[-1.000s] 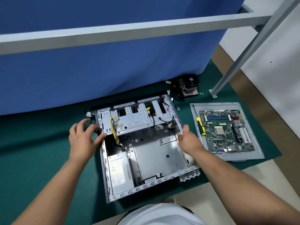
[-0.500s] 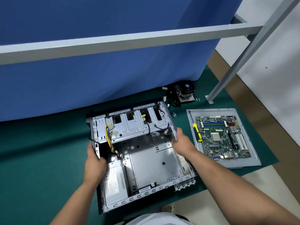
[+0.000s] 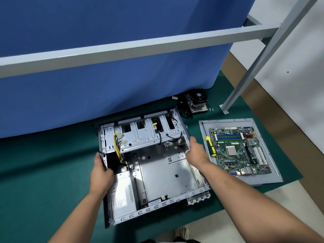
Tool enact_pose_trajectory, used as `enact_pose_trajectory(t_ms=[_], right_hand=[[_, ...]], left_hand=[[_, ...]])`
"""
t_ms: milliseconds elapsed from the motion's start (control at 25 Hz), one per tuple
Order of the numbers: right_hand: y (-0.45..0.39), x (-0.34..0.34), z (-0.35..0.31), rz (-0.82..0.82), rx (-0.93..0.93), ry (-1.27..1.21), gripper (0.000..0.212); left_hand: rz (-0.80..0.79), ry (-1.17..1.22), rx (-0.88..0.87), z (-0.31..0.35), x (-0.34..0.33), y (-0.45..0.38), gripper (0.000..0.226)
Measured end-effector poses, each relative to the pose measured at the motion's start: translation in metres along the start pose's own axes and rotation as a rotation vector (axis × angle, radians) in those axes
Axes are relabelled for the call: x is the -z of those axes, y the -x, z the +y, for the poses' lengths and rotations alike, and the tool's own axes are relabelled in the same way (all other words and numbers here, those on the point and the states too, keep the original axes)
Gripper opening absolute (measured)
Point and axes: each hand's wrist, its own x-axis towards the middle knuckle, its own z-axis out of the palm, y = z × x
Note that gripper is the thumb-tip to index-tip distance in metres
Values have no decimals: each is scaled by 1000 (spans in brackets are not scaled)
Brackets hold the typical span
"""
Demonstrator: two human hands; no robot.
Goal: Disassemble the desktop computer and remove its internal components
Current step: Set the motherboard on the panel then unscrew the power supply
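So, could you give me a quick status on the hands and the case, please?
Left hand grips case left wall. Right hand grips right wall. Power supply still inside. Nothing blocking.

— What's different with the left hand (image 3: 101, 174)?
— A second ago it hovers open beside the case (image 3: 157, 172); now it grips the left wall.
— The right hand (image 3: 196, 151)?
— Shifts up the right wall.

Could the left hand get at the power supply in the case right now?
Probably yes: the left hand grips the case wall right beside the power supply, whose top lies uncovered; it would have to let go first.
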Motion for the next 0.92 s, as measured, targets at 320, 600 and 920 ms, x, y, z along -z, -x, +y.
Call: enact_pose_trajectory(t_ms=[320, 600, 920], right_hand=[[-34, 14, -5, -22, 11, 9, 31], [-47, 46, 72, -128, -40, -246, 51], [-91, 15, 114, -84, -143, 140, 51]], left_hand=[[46, 6, 11, 16, -22, -17, 69], [146, -637, -457, 13, -42, 19, 56], [151, -804, -418, 11, -50, 13, 64]])
